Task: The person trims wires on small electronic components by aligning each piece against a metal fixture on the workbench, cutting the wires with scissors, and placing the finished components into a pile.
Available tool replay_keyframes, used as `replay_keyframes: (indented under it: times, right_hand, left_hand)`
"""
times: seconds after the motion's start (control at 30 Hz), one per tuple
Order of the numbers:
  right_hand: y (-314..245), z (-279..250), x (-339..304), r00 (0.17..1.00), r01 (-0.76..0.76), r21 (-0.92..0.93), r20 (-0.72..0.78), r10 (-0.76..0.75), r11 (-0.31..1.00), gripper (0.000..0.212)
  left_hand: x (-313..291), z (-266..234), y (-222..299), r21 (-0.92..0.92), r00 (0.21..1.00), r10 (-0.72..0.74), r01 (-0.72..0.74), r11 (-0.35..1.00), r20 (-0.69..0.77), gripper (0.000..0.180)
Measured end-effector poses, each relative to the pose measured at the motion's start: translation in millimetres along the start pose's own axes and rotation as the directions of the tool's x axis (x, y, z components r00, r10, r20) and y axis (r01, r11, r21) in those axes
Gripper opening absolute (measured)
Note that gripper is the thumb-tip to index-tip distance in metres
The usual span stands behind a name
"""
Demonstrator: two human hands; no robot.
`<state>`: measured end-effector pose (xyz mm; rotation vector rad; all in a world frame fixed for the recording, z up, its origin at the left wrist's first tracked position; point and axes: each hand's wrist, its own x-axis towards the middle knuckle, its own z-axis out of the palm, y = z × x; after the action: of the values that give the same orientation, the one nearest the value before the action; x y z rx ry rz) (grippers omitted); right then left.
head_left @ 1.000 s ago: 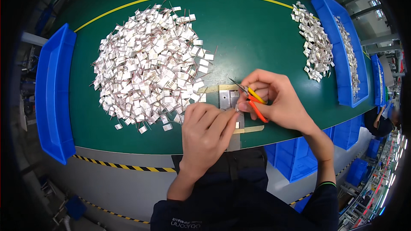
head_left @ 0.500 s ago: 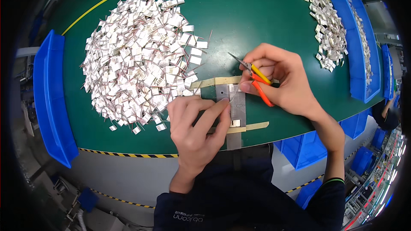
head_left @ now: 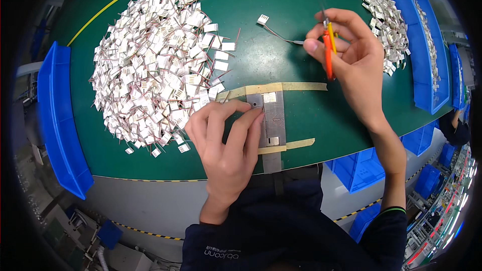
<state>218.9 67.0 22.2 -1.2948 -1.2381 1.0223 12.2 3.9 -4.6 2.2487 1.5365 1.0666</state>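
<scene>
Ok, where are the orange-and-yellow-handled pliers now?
In the head view, the pliers are in the right hand, at upper right, left of the smaller white connector pile beside the blue tray.

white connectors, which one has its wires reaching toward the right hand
The lone white connector between the large left-side pile and the right hand: its wires end near the thumb, unlike the heaped ones.

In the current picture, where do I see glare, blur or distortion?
Head view throughout: glare on the green tabletop; the orange-and-yellow pliers in the right hand have smeared tips; the left blue tray bows near the picture's dark rim.
</scene>
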Motion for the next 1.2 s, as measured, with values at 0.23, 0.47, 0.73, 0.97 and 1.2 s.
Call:
replay_keyframes:
  times: [0.23, 0.47, 0.73, 0.97, 1.2]
  right_hand:
    - [1.5, 9.1, -10.3, 0.962, -0.112, 0.008, 0.251, 0.107, 0.994, 0.032]
    - [-1.9, 11.5, -11.7, 0.96, -0.111, -0.011, 0.258, 0.111, 0.994, 0.032]
    - [-13.5, 10.5, -17.2, 0.878, -0.331, 0.108, 0.399, 0.264, 0.937, 0.037]
    - [-8.4, 12.4, -19.6, 0.841, -0.255, 0.062, 0.507, 0.19, 0.965, 0.033]
    - [-5.1, 16.8, -22.8, 0.867, -0.232, 0.191, 0.484, 0.114, 0.954, 0.032]
  left_hand:
    - [-1.2, -5.3, 5.7, -0.029, 0.998, -0.05, 0.051, 0.998, 0.036, 0.018]
    - [-2.0, 0.5, 2.4, 0.037, 0.999, -0.038, 0.037, 0.999, 0.023, 0.019]
    - [-4.2, -1.8, 0.9, -0.125, 0.983, -0.154, 0.14, 0.982, -0.105, 0.017]
    - [-4.1, -3.3, 2.4, -0.187, 0.983, -0.174, 0.159, 0.969, -0.063, 0.017]
    - [-4.9, -5.7, 2.6, -0.242, 0.979, -0.196, 0.178, 0.954, -0.054, 0.018]
